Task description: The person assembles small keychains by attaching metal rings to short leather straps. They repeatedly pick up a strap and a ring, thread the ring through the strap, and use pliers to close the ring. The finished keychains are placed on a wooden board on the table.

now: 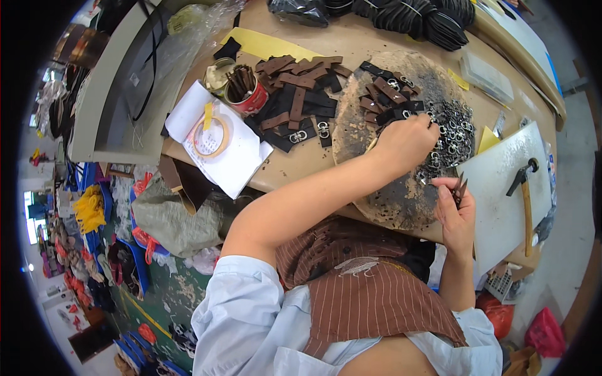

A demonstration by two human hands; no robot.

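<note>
My left hand [406, 143] is closed above the round, worn board [394, 203], fingertips pinched at the edge of a heap of small silver metal buckles [453, 135]. Whatever lies between those fingers is hidden. Near the board's right front edge, my right hand [456, 216] grips small dark scissors [461, 190], blades pointing up; its index finger stretches toward the buckles. Beyond my left hand, short brown and black straps [390, 91] lie on the board, some carrying silver buckles.
Left of the board lie more brown straps [300, 81], a red tin [248, 97] of brown strips, and a tape roll [211, 136] on white paper [235, 164]. A hammer [527, 200] rests on a white slab [501, 188] at right. Black cord bundles [414, 19] stand at the back.
</note>
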